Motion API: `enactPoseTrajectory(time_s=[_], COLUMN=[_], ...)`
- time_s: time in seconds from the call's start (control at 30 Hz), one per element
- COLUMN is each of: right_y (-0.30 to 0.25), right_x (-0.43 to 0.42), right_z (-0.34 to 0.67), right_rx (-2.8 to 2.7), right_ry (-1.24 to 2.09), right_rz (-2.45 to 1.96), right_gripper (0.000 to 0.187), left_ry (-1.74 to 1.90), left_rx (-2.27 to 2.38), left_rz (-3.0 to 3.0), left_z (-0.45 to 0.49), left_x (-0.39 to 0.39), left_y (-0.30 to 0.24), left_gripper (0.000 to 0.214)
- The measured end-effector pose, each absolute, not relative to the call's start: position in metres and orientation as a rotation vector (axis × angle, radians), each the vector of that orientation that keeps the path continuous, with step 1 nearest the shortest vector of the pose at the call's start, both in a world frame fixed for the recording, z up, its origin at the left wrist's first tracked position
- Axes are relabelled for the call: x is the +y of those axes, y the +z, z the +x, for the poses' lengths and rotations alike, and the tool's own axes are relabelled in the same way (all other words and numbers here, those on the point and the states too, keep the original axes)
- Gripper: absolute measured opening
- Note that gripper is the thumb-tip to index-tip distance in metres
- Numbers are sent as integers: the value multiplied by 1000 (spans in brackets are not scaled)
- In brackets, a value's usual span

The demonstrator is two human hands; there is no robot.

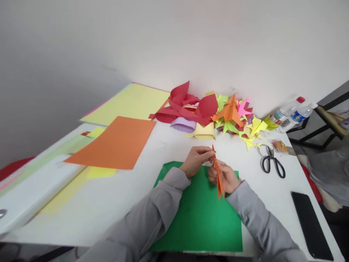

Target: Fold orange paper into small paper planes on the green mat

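both hands (pixel 196 160) (pixel 225 177) pinch orange fold (pixel 218 177) – scissors (pixel 271 162), phone (pixel 311 224) nearby (rt side).

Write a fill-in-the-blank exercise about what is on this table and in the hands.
1. Both hands, the left hand and the right hand, pinch a folded paper piece whose colour is ____.
2. Under the hands lies a flat sheet of ____ paper.
3. To the right of the hands, on the white table, lies a pair of black-handled ____.
4. Two plastic ____ lie by the wall at the far right corner of the table.

Missing words: orange; green; scissors; bottles
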State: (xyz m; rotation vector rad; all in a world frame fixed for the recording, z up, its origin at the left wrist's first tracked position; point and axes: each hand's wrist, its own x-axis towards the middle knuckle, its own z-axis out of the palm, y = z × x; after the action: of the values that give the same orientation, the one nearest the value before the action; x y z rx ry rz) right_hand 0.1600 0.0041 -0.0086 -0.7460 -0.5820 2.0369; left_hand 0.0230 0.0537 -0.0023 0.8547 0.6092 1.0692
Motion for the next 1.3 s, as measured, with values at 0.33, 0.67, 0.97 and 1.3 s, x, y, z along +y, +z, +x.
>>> enactPoseTrajectory(time_s=[0.33, 0.67, 0.97, 1.3], right_y=[-14, -11, -13, -11], right_x=[1, 9, 11, 13], right_z=[165, 176, 178, 175], right_rx=[-578, -1321, -1312, -1390], right_ry=[2243, 1500, 1615, 1579], right_rz=[-570, -1185, -1196, -1221], right_gripper=[30, 47, 49, 50], left_ry=[806, 791, 915, 1048], left_rx=[500, 682, 622, 741], left_rz=[797, 1036, 793, 866], left_z=[20, 16, 21, 24], left_x=[53, 57, 57, 55], left_y=[-1, -2, -5, -6], left_gripper=[24, 22, 24, 22])
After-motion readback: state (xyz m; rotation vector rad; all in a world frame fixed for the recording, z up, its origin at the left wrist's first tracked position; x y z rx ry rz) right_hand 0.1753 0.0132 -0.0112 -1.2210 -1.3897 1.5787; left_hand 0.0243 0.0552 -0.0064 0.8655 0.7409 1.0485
